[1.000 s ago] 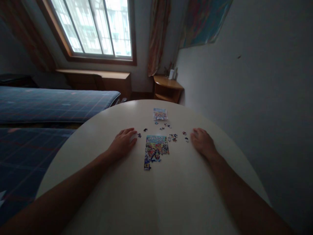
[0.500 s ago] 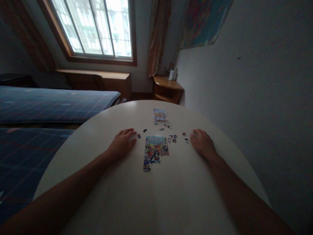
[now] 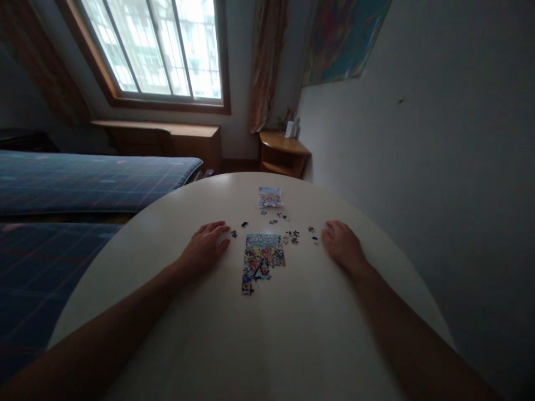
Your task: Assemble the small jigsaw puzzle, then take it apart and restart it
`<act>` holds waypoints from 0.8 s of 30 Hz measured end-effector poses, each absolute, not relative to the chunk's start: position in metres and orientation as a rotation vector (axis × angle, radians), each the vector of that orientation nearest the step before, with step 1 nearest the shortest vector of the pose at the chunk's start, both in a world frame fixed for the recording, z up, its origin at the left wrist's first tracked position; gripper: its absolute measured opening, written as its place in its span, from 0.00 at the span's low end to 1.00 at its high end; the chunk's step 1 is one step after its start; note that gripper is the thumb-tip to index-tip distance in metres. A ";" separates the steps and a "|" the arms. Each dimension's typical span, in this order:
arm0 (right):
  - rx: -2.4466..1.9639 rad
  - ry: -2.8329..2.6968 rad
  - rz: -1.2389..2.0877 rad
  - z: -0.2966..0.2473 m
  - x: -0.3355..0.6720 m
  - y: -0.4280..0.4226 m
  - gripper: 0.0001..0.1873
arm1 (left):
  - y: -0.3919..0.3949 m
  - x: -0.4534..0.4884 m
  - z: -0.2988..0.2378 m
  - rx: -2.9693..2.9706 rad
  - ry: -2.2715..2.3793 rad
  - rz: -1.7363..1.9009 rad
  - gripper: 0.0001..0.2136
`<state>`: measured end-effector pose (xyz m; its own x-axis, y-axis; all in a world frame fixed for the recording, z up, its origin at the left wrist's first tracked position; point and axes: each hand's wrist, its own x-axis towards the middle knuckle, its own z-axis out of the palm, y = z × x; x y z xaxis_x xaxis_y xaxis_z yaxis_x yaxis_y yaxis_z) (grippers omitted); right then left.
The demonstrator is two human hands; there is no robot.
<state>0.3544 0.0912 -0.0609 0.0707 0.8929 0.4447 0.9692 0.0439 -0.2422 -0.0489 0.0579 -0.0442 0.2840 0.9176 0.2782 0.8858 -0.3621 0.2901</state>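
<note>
A partly assembled colourful jigsaw puzzle (image 3: 262, 259) lies in the middle of a round white table (image 3: 267, 340). Several loose puzzle pieces (image 3: 292, 236) are scattered just beyond it and to its right. A small reference picture (image 3: 270, 196) lies further back. My left hand (image 3: 204, 249) rests flat on the table left of the puzzle, fingers stretched out, near a loose piece (image 3: 234, 234). My right hand (image 3: 343, 245) rests palm down to the right of the puzzle, fingers loosely curved, beside two loose pieces (image 3: 312, 234). Neither hand holds anything.
A bed with a blue checked cover (image 3: 83, 178) stands to the left of the table. A white wall (image 3: 438, 167) runs close along the right. A wooden corner shelf (image 3: 284, 150) and a window (image 3: 159, 50) are at the back.
Both hands stay where they were on the table. The view has shifted slightly, so everything sits a little to the left and lower.
</note>
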 end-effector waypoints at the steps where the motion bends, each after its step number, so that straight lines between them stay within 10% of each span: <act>1: -1.870 -1.846 -0.207 -0.061 0.354 0.091 0.24 | 0.058 -0.049 -0.044 2.459 1.728 0.615 0.20; 24: -1.864 -1.866 -0.238 -0.059 0.352 0.088 0.23 | 0.056 -0.049 -0.043 2.457 1.731 0.601 0.21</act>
<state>0.3525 0.0885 -0.0590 0.0507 0.8903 0.4526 0.9754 0.0532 -0.2139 -0.0488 0.0561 -0.0430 0.2862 0.9191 0.2709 0.8892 -0.3601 0.2824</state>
